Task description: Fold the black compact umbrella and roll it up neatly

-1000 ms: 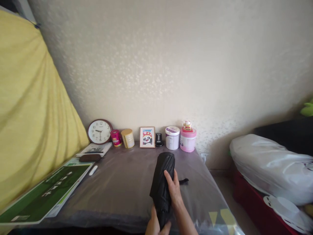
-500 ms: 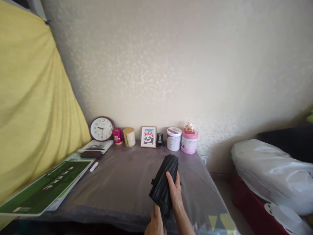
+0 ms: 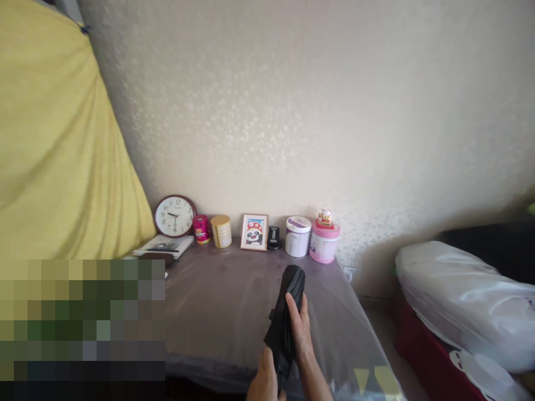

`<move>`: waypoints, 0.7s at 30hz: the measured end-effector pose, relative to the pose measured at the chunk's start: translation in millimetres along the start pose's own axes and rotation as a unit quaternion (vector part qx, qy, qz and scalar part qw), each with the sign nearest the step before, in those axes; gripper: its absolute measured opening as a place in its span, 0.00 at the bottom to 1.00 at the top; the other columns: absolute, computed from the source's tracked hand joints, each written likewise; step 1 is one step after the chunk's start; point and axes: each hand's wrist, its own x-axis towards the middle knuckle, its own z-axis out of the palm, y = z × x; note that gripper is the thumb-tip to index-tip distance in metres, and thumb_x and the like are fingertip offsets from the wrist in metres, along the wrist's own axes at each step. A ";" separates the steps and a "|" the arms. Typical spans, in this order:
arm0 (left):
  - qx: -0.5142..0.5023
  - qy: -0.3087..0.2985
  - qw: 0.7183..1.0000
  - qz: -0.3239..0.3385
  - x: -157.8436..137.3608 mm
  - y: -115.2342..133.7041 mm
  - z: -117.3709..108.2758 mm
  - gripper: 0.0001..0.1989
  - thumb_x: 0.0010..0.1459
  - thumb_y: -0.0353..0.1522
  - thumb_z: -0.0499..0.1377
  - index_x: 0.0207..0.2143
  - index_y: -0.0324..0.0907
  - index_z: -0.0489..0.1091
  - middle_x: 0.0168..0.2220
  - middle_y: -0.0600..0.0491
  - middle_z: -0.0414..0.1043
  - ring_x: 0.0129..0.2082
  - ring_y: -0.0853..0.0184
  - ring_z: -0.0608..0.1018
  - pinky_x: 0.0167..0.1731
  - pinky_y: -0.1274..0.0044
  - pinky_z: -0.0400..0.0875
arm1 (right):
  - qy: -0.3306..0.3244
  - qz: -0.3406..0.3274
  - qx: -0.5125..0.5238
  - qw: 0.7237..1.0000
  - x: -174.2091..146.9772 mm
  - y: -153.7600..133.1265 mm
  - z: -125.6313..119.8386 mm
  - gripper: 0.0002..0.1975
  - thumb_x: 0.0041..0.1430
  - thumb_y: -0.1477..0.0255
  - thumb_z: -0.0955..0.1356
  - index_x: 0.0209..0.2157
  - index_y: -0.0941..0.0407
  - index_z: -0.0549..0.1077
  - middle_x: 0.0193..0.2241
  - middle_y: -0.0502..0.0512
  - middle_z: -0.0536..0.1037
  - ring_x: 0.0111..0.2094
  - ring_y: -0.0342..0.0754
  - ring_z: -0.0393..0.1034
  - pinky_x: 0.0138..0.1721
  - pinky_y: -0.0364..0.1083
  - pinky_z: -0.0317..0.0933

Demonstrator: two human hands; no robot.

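Observation:
A folded black umbrella (image 3: pixel 285 320) is tilted over the near part of the covered table, its rounded end pointing away from me. My right hand (image 3: pixel 300 328) is closed round its right side, with thumb and fingers against the fabric. Lower down, my left hand (image 3: pixel 265 376) is closed at the near end of the umbrella, on its left side; some of its fingers are hidden. A short strap tab sticks out from the umbrella's left side.
Along the wall of the table (image 3: pixel 217 312) stand a clock (image 3: pixel 175 215), a pink can (image 3: pixel 201 229), a yellow-lidded can (image 3: pixel 221 231), a framed panda picture (image 3: pixel 254 232), a purple-lidded tub (image 3: pixel 297 236) and a pink tub (image 3: pixel 324 246) topped by a figurine (image 3: pixel 325 218). Lower left is pixelated.
The umbrella's folds look narrower and closer together at the near end. My left hand has moved up slightly against its left side; my right hand stays nearly in place.

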 end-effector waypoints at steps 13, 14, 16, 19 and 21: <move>-0.225 -0.087 0.969 0.053 -19.0 28.9 -19.8 0.42 0.41 0.26 0.55 0.60 0.39 0.44 0.35 0.52 0.74 0.35 0.65 0.75 0.36 0.79 0.66 | -0.009 0.024 -0.010 1.000 0.4 2.3 -0.4 0.37 0.38 0.52 0.71 0.50 0.53 0.66 0.28 0.50 0.78 0.27 0.50 0.73 0.28 0.46 0.67; -0.198 -0.055 0.976 0.078 -17.7 26.3 -16.4 0.44 0.40 0.25 0.56 0.61 0.39 0.42 0.45 0.48 0.71 0.43 0.63 0.74 0.42 0.79 0.65 | -0.003 0.012 -0.023 1.000 0.1 2.4 -0.1 0.37 0.38 0.53 0.72 0.51 0.53 0.65 0.29 0.50 0.78 0.29 0.50 0.73 0.29 0.46 0.67; -0.124 -0.010 0.988 0.090 -15.8 21.5 -11.7 0.48 0.38 0.23 0.56 0.62 0.37 0.38 0.58 0.43 0.58 0.53 0.60 0.67 0.49 0.78 0.60 | 0.010 -0.007 -0.048 0.999 -0.2 2.9 0.6 0.37 0.39 0.55 0.72 0.52 0.52 0.64 0.33 0.50 0.78 0.33 0.51 0.73 0.32 0.45 0.67; -0.034 0.006 0.997 0.067 -16.4 19.7 -13.4 0.48 0.39 0.23 0.55 0.62 0.35 0.34 0.62 0.38 0.45 0.57 0.56 0.62 0.51 0.75 0.58 | 0.033 -0.022 -0.069 0.997 -0.6 2.8 2.3 0.35 0.39 0.56 0.72 0.51 0.52 0.66 0.37 0.50 0.78 0.40 0.52 0.71 0.37 0.45 0.65; -0.051 0.005 0.995 0.089 -19.1 23.5 -19.9 0.48 0.40 0.23 0.55 0.62 0.36 0.35 0.60 0.37 0.50 0.55 0.57 0.65 0.50 0.75 0.60 | 0.037 -0.011 -0.065 0.997 -1.2 2.0 3.3 0.33 0.41 0.55 0.71 0.49 0.53 0.67 0.37 0.51 0.77 0.40 0.52 0.71 0.38 0.45 0.65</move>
